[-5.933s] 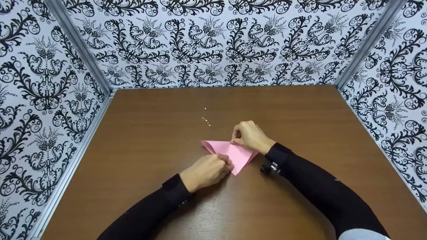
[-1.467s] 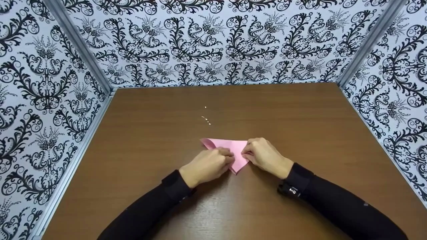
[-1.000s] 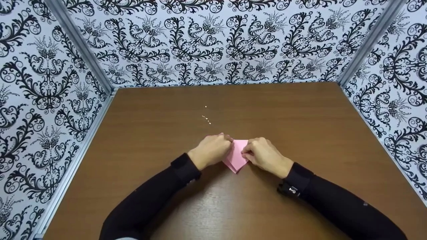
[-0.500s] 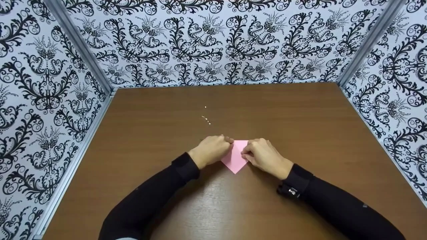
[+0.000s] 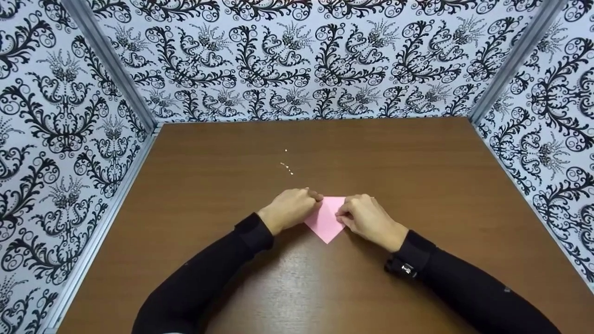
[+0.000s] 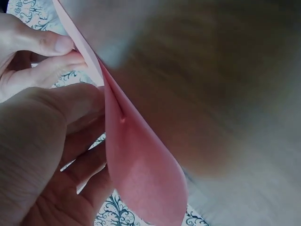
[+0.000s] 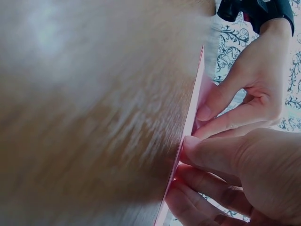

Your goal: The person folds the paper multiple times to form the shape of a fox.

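A folded sheet of pink paper [image 5: 326,223] lies on the brown table, its pointed corner toward me. My left hand [image 5: 290,208], fingers curled, holds its left side near the far edge and covers that corner. On the opposite side my right hand [image 5: 369,220] pinches the paper between thumb and fingers. The left wrist view shows the pink paper [image 6: 146,174] bulging in a rounded, unflattened loop beside my left thumb. From the right wrist the paper [image 7: 189,117] appears nearly edge-on, with both thumbs upon it.
Small white specks [image 5: 287,167] lie on the table [image 5: 209,162] beyond the paper. Black-and-white patterned walls [image 5: 287,60] with grey metal posts enclose the table at the back and sides. Black sleeves and wrist straps cover both forearms.
My left hand has moved from the paper's near-left part to its far-left corner, covering the curled flap. Earlier, my right hand came nearer from the far edge. Lately it has stayed put.
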`<control>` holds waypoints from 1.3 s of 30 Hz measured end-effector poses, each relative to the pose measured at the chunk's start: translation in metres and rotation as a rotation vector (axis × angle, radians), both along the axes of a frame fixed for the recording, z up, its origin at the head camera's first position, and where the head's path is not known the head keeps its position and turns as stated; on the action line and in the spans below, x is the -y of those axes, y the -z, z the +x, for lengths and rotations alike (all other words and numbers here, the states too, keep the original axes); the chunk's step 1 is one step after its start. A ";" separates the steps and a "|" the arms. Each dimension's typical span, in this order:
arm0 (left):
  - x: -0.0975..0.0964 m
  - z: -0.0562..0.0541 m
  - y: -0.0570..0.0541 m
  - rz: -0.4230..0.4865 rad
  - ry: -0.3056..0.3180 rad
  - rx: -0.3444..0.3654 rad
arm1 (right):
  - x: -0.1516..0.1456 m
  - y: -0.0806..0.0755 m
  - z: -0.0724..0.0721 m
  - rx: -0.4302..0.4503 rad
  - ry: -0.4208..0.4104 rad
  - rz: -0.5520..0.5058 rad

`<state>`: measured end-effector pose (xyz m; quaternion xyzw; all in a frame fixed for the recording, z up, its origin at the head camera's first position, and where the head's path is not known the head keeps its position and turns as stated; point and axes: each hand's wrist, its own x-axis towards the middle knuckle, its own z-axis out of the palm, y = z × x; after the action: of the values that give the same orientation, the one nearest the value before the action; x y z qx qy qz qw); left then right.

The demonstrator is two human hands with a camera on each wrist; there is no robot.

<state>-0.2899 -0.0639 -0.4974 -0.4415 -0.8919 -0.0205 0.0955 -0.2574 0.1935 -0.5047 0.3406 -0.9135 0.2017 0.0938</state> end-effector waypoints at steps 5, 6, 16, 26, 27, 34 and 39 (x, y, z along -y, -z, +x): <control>0.007 -0.002 -0.001 0.004 0.027 -0.002 | 0.000 0.000 0.001 0.006 0.002 -0.004; 0.009 -0.002 -0.001 0.004 0.033 0.000 | 0.000 0.000 0.001 0.006 0.002 -0.004; 0.031 -0.007 0.001 0.045 0.019 0.071 | 0.002 -0.002 0.003 -0.003 0.009 -0.004; 0.060 -0.010 -0.001 0.130 0.031 0.108 | 0.003 -0.002 0.003 0.000 0.012 -0.019; 0.063 -0.010 -0.001 0.129 0.031 0.101 | 0.003 -0.002 0.003 0.003 0.011 -0.021; 0.082 -0.010 0.001 0.113 0.042 0.059 | 0.002 -0.001 0.005 0.015 0.022 -0.027; 0.092 -0.007 -0.001 0.130 -0.013 0.064 | 0.002 -0.002 0.005 0.005 0.021 -0.032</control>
<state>-0.2970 -0.1555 -0.4967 -0.4277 -0.8942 -0.0918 0.0954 -0.2525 0.1913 -0.5031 0.3289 -0.9140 0.2161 0.0989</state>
